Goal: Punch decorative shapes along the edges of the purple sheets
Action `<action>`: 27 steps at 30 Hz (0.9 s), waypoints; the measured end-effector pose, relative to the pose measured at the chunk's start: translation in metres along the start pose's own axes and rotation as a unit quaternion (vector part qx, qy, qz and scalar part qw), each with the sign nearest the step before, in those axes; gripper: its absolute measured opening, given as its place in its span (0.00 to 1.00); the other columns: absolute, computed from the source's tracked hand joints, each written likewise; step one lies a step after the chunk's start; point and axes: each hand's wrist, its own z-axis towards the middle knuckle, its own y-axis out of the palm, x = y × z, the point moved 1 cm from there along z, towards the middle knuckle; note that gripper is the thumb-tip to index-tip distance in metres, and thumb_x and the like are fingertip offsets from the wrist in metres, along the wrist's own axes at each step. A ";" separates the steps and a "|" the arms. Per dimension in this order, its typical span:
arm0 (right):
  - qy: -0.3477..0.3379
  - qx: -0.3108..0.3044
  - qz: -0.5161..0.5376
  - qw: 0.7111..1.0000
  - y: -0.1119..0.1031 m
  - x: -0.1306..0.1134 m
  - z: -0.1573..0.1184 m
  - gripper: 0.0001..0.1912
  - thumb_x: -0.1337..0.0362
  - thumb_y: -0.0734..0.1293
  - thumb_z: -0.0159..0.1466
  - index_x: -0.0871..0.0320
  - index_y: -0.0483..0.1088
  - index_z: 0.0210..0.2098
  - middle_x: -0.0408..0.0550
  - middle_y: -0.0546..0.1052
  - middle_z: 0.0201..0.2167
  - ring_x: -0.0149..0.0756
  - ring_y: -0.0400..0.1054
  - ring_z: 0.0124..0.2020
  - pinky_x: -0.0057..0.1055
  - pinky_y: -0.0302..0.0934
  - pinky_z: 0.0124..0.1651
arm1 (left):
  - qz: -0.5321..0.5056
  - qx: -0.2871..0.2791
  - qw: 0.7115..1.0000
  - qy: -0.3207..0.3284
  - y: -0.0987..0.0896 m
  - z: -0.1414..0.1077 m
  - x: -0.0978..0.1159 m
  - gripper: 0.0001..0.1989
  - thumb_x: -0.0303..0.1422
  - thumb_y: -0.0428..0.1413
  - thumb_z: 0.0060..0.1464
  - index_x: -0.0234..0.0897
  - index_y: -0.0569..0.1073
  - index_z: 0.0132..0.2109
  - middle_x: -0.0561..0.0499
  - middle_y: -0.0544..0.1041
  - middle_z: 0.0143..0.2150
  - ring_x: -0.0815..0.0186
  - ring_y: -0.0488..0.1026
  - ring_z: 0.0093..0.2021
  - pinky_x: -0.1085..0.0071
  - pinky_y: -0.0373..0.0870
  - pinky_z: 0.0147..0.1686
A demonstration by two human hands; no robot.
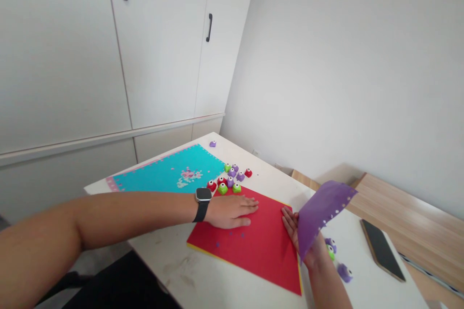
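My left hand (230, 210), with a dark watch on the wrist, lies flat on a red sheet of paper (268, 251), fingers stretched out and holding nothing. A yellow edge shows beneath the red sheet, and a few tiny dark bits lie on it. At the right edge of the red sheet, my right hand (293, 227) holds up a purple sheet of paper (321, 212), tilted and curved, with small punched holes along one edge. The purple sheet hides part of this hand. Several red, green and purple craft punches (230, 182) stand just beyond my left hand.
A blue sheet (155, 174) with punched edges lies at the left over a pink one, small paper scraps (188, 175) on top. More punches (344, 273) and a dark phone-like slab (382, 248) are at the right. White cabinets (163, 48) and a wall border the white table (174, 275).
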 end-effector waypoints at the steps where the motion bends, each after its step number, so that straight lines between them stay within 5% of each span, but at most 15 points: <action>1: -0.001 -0.004 0.002 1.000 -0.001 0.000 0.001 0.04 0.66 0.70 0.58 0.60 0.75 0.27 0.60 0.83 0.47 0.48 0.75 0.56 0.38 0.70 0.60 | -0.011 -0.005 1.000 0.008 0.000 -0.008 0.006 0.31 0.44 0.46 0.71 0.33 0.57 0.74 0.39 0.58 0.74 0.51 0.55 0.73 0.54 0.51 0.72; 9: -0.011 -0.001 0.006 1.000 -0.005 0.002 0.002 0.04 0.66 0.71 0.57 0.59 0.75 0.27 0.59 0.82 0.46 0.50 0.74 0.57 0.39 0.69 0.60 | -0.049 -0.041 0.998 0.026 -0.026 -0.081 0.057 0.32 0.43 0.51 0.69 0.36 0.57 0.74 0.40 0.60 0.73 0.51 0.60 0.71 0.58 0.55 0.71; 14: -0.006 0.011 -0.007 1.000 -0.008 0.003 0.004 0.02 0.68 0.70 0.58 0.59 0.74 0.29 0.59 0.82 0.47 0.48 0.75 0.57 0.38 0.69 0.60 | -0.006 0.016 0.999 0.038 -0.027 -0.058 0.071 0.30 0.42 0.49 0.70 0.31 0.60 0.72 0.37 0.65 0.70 0.50 0.63 0.70 0.58 0.59 0.69; 17: -0.006 0.017 -0.007 1.000 -0.010 0.004 0.004 0.03 0.68 0.71 0.58 0.60 0.74 0.28 0.62 0.81 0.48 0.49 0.74 0.57 0.38 0.69 0.61 | -0.003 0.062 0.996 0.063 -0.005 -0.032 0.079 0.31 0.43 0.49 0.70 0.34 0.57 0.73 0.38 0.62 0.72 0.50 0.57 0.72 0.53 0.52 0.72; 20: -0.002 0.018 -0.012 1.000 -0.009 0.004 0.002 0.02 0.69 0.70 0.59 0.60 0.74 0.29 0.63 0.81 0.50 0.48 0.74 0.58 0.37 0.68 0.62 | -0.004 0.047 0.997 0.056 0.019 -0.021 0.081 0.33 0.46 0.48 0.70 0.35 0.54 0.75 0.39 0.60 0.73 0.50 0.56 0.73 0.51 0.49 0.73; 23: 0.002 0.019 -0.014 1.000 -0.005 0.004 -0.001 0.03 0.70 0.69 0.60 0.60 0.74 0.30 0.62 0.81 0.50 0.47 0.75 0.57 0.36 0.68 0.61 | -0.016 0.019 0.999 0.042 0.025 -0.032 0.079 0.37 0.49 0.48 0.69 0.37 0.51 0.76 0.39 0.58 0.73 0.49 0.55 0.73 0.52 0.45 0.74; 27: 0.009 0.047 -0.021 0.999 -0.002 0.002 -0.005 0.04 0.70 0.68 0.60 0.59 0.72 0.28 0.63 0.81 0.48 0.46 0.77 0.54 0.36 0.70 0.59 | -0.034 0.004 0.999 0.011 0.004 -0.069 0.070 0.36 0.48 0.48 0.70 0.39 0.48 0.76 0.41 0.54 0.75 0.51 0.53 0.74 0.55 0.47 0.74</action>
